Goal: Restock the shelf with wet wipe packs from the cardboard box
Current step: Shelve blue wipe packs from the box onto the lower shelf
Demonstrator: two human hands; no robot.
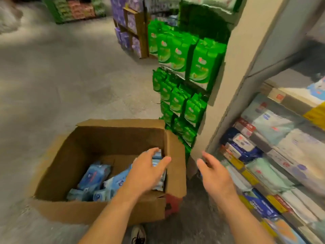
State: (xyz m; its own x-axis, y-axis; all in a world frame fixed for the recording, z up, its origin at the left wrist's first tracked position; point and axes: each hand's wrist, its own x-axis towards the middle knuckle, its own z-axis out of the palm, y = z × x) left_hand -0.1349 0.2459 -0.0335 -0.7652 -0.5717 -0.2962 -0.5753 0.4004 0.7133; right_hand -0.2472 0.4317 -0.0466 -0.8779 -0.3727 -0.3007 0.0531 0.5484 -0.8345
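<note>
Shelf [274, 152] labels blurred, unreadable

Head camera looks steeply down, close over cardboard box [98, 173] beside shelf [274, 152].
</note>
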